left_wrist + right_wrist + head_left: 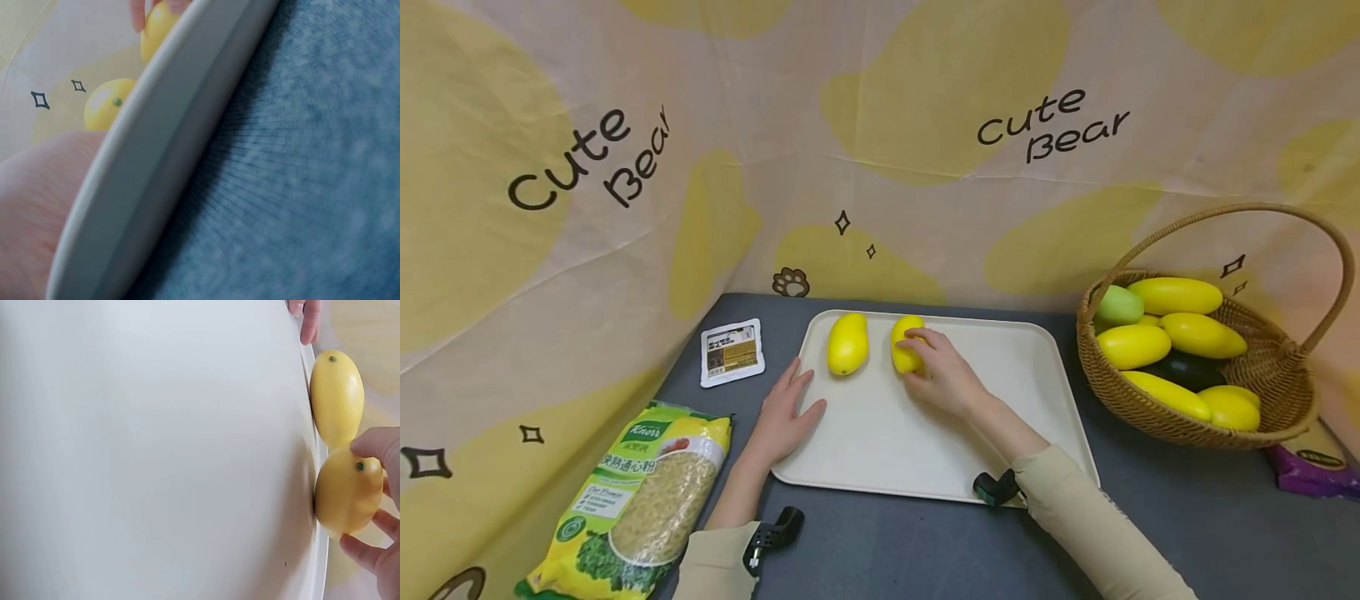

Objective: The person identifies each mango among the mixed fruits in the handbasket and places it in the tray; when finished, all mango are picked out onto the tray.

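Note:
On the cream tray (880, 442), near its far edge, lie two yellow mangoes. My right hand (943, 375) holds the right mango (906, 357) with thumb and fingers about it; in the right wrist view this mango (347, 497) sits between the thumb and fingertips. The left mango (847, 343) lies a little apart, untouched. With fingers spread, my left hand (786, 417) rests at the tray's left edge. In the left wrist view the tray's rim (144, 144) hides much of that hand (44, 206).
Right of the tray stands a wicker basket (1150, 421) with several yellow mangoes, a green fruit (1118, 306) and a dark one (1183, 369). A yellow-green Knorr bag (640, 500) and a small white packet (732, 352) lie at left. A purple package (1311, 471) shows behind the basket.

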The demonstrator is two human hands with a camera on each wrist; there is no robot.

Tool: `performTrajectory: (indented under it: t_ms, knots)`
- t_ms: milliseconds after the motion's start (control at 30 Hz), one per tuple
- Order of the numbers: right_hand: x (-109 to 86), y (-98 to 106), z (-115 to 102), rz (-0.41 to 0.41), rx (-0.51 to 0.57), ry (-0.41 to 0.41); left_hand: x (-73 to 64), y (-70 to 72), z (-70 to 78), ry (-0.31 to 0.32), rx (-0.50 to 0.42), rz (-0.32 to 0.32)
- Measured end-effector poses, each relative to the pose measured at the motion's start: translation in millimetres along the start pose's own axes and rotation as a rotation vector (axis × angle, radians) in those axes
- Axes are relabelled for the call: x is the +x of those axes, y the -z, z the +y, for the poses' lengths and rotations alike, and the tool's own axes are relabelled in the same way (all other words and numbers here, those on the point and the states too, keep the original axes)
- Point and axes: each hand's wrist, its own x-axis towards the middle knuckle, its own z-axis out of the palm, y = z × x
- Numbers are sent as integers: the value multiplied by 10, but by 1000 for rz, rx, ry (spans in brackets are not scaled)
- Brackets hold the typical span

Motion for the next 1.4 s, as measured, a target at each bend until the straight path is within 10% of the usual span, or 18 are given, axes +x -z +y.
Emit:
performTrajectory:
  t_ms: [1400]
  knots:
    - [-51,105,-52,17,68,-67,2,4,33,11,2,-10]
